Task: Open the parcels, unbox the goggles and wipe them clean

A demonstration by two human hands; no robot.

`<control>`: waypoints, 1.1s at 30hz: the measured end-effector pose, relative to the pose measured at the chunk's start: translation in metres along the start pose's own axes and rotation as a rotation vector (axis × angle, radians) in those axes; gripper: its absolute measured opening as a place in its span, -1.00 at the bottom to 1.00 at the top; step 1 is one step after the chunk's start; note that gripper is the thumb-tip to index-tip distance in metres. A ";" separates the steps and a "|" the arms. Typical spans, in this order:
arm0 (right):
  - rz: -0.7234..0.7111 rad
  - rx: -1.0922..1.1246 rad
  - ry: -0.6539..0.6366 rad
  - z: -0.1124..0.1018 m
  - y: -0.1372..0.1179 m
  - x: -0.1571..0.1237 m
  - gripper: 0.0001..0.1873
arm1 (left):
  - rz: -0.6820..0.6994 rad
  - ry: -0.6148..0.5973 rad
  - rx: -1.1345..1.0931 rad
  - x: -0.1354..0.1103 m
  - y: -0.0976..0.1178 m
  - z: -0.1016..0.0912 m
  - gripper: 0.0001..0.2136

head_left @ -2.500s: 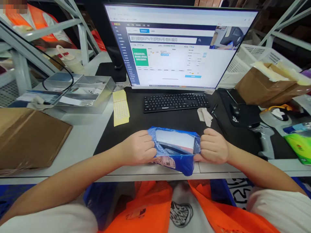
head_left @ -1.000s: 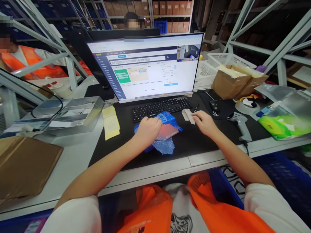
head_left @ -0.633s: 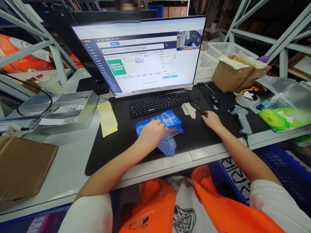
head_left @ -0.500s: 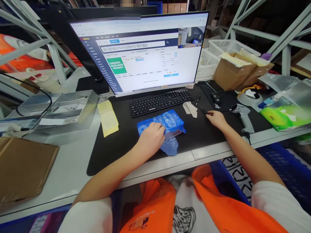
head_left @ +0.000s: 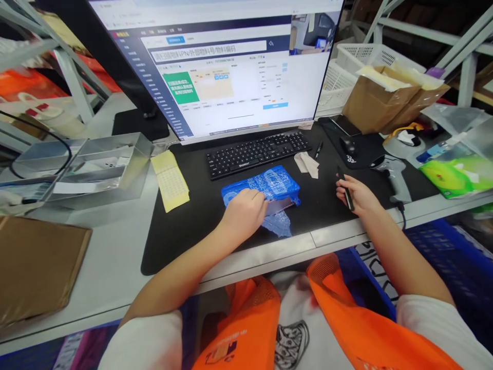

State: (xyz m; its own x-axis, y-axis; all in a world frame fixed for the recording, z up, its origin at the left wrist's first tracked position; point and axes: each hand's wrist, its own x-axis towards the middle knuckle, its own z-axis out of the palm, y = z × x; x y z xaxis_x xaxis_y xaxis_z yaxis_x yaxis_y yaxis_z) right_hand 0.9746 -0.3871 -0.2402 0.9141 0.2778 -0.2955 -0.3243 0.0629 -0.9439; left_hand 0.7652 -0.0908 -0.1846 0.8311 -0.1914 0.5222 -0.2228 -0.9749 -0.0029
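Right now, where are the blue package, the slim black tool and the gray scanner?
Blue package (head_left: 270, 183), head view: its upper face.
Slim black tool (head_left: 348, 199), head view: its shaft.
Gray scanner (head_left: 397, 181), head view: its handle.

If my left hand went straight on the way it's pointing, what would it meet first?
The blue package, which your left hand seems to be gripping at its near edge. Beyond that, the crumpled tissue looks next, though depth is hard to judge.
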 end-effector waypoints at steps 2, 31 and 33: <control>-0.050 -0.057 -0.084 0.015 0.004 -0.021 -0.55 | 0.006 -0.018 -0.009 0.000 0.000 -0.001 -0.85; -0.309 -0.846 -0.557 0.091 0.017 -0.133 -0.62 | 0.162 0.140 -0.015 -0.011 0.001 0.002 -0.76; -0.313 -0.860 -0.557 0.089 0.016 -0.134 -0.61 | 0.151 0.122 -0.011 -0.012 0.001 0.002 -0.75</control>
State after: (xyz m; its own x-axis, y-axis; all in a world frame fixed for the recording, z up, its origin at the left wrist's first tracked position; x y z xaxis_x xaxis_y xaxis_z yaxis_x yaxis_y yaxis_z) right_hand 0.8250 -0.3380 -0.2021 0.6167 0.7783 -0.1180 0.3847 -0.4287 -0.8174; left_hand 0.7563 -0.0895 -0.1931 0.7198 -0.3193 0.6163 -0.3463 -0.9347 -0.0798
